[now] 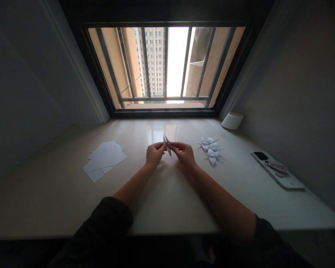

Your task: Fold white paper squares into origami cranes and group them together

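Note:
Between my two hands, a small folded piece of white paper (167, 143) is held up above the white tabletop (162, 201). My left hand (155, 152) pinches it from the left, fingers closed. From the right, my right hand (185, 152) grips it with thumb and fingers together. The paper is narrow with pointed ends; its fingertip-covered middle is hidden. Several folded paper cranes (211, 149) lie clustered just right of my right hand. Off to the left of my left hand rests a loose, overlapping stack of white paper sheets (106, 158).
A white cylindrical object (232, 121) stands in the back right corner. Near the right wall lies a white phone-like object (276, 171) with something coiled on it. A dark-framed, barred window (167, 113) is at the back, with walls at both sides.

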Motion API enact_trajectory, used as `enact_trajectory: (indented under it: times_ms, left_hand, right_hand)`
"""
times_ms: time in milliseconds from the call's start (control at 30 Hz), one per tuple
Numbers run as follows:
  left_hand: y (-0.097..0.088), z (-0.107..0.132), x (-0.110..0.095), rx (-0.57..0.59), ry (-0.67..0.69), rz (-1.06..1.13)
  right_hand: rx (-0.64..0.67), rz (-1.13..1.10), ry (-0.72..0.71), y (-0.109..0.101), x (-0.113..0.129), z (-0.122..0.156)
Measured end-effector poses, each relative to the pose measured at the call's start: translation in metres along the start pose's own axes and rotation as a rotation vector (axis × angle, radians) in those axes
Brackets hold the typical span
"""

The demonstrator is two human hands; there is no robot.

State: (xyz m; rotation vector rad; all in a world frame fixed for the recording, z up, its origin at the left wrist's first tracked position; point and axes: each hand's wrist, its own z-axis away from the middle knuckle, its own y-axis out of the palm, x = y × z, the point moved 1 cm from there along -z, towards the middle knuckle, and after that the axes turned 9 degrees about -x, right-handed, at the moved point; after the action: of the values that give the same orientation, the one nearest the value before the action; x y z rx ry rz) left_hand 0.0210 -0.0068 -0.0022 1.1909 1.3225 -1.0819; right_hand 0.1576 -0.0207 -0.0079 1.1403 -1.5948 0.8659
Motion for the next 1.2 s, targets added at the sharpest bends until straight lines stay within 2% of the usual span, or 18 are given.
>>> enact_trajectory:
  times_ms: [167,433,600,767,867,967,1033,1133,1200]
  left_hand:
    - [-0.001,-0.002,0.002,0.012,-0.044,0.023]
    - [-0.003,-0.002,-0.004,-0.060,0.045,-0.010]
    - [-0.003,-0.001,-0.002,-0.053,0.112,-0.051]
    - [-0.003,0.000,-0.004,-0.024,0.078,-0.039]
    - [-0.003,-0.002,-0.004,-0.016,0.056,-0.023]
    - [-0.004,-0.005,-0.002,-0.002,0.071,-0.038]
    - [-0.004,-0.006,0.000,0.048,0.105,-0.076]
    - [-0.002,-0.004,0.001,0.147,0.157,-0.151]
    - [-0.001,-0.001,0.000,0.156,0.183,-0.196]
  right_hand:
    - [-0.054,0.000,0.022,-0.001,-0.002,-0.001]
    - [0.109,0.035,0.136,0.000,-0.007,0.001]
    - [0.148,0.047,0.107,0.000,-0.007,0.002]
    - [0.187,0.059,0.078,0.000,-0.008,0.001]
    - [0.154,0.069,0.077,-0.001,-0.009,-0.001]
    - [0.009,0.046,0.069,-0.004,-0.007,-0.004]
    - [-0.067,0.018,0.052,-0.007,-0.003,-0.006]
    - [-0.025,-0.003,0.029,-0.008,0.002,-0.007]
    - [0.014,-0.015,0.051,-0.009,0.004,-0.007]
